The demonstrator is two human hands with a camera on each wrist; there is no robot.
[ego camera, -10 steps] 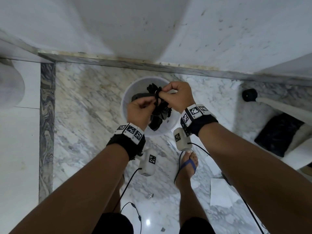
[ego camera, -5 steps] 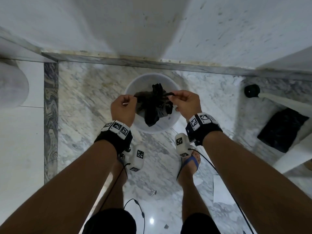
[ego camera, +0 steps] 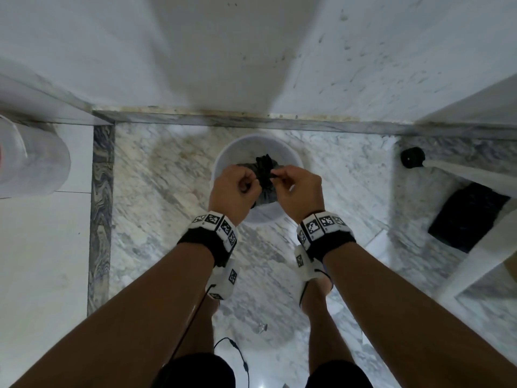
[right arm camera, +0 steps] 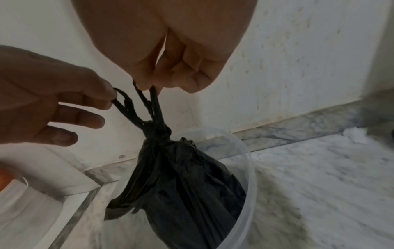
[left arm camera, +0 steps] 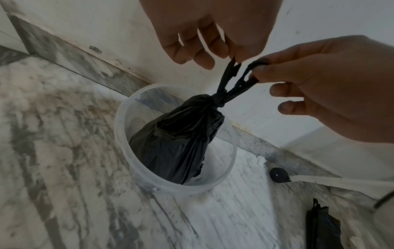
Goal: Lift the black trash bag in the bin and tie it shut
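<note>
The black trash bag point(ego camera: 264, 191) hangs partly inside the translucent white bin point(ego camera: 223, 161) on the marble floor. Its neck is gathered into a knot point(left arm camera: 217, 101) with thin handle strands rising from it. My left hand point(ego camera: 253, 184) pinches one strand just left of the knot. My right hand point(ego camera: 275, 176) pinches the other strand on the right. The left wrist view shows the left hand point(left arm camera: 231, 59) above and the right hand point(left arm camera: 255, 70) holding a loop. In the right wrist view, the right hand point(right arm camera: 147, 87) and left hand point(right arm camera: 113, 97) hold strands above the knot point(right arm camera: 157, 133).
The bin stands against a white wall with a marble skirting point(ego camera: 251, 123). A second black bag point(ego camera: 467, 219) lies on the floor at the right, under a white frame. A black round stopper point(ego camera: 412, 157) sits near it. A clear container point(ego camera: 30, 158) stands at the far left. My feet are just behind the bin.
Half a second ago my hands were spread apart, pulling the strands sideways. Now they have come back together over the knot, still holding the strands.
</note>
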